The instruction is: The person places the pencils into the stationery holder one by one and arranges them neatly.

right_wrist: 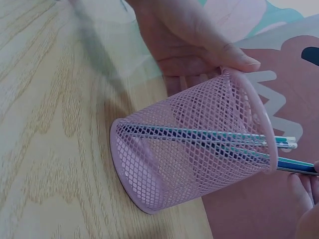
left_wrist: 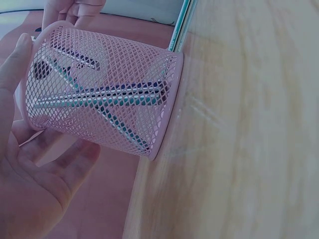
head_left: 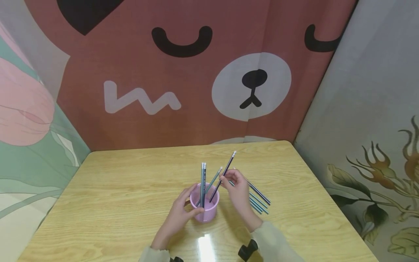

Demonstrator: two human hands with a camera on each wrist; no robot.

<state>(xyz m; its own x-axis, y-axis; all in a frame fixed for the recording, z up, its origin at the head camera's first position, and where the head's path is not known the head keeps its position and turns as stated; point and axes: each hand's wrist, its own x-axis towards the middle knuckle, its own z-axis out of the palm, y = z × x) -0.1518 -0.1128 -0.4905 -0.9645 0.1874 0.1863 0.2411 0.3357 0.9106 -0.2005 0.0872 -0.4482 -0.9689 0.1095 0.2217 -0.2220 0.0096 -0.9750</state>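
A pink mesh pencil cup (head_left: 205, 217) stands upright on the table, its open weave plain in the left wrist view. My left hand (head_left: 179, 212) holds it from the left, thumb at the front near the rim and fingers round the far side. Between thumb and fingers, my right hand (head_left: 240, 193) pinches a dark pencil (head_left: 231, 158) by its middle. That pencil is tilted, its eraser end up and its lower end inside the cup. Several other pencils (head_left: 203, 176) lean in the cup, dark and teal ones with pale eraser ends.
More dark and teal pencils (head_left: 260, 193) lie side by side on the wooden table (head_left: 131, 189), right of the cup and partly behind my right hand. A curtain with a bear print (head_left: 196, 80) hangs behind the table. Patterned cloth (head_left: 370, 109) hangs at the right.
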